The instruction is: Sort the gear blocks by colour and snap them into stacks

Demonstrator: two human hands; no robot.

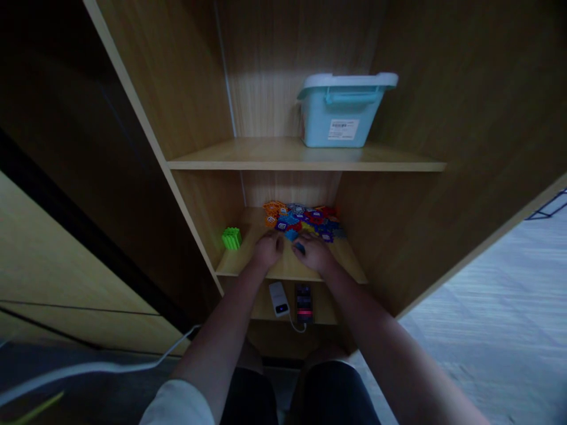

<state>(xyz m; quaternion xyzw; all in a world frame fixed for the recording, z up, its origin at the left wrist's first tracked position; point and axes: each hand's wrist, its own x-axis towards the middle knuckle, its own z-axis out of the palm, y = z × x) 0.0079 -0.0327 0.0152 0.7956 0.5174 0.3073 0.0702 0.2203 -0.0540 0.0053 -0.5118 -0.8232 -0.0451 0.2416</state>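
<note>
Both my hands reach onto the lower wooden shelf (pixel 283 268) of an open cabinet. My left hand (pixel 267 249) rests knuckles up at the near edge of a heap of colourful plastic building pieces (pixel 305 219), its fingers curled; whether it holds anything is hidden. My right hand (pixel 315 252) lies beside it, fingers closed around a small blue piece (pixel 299 247). A light-blue piece (pixel 290 235) lies between the two hands. A green ridged block (pixel 231 238) stands apart at the shelf's left end.
A light-blue lidded storage box (pixel 343 115) with a label sits on the upper shelf (pixel 266 156). Below the lower shelf lie a white device (pixel 279 298) and a phone (pixel 303 303) with a lit screen, joined by a cable. My knees are at the bottom.
</note>
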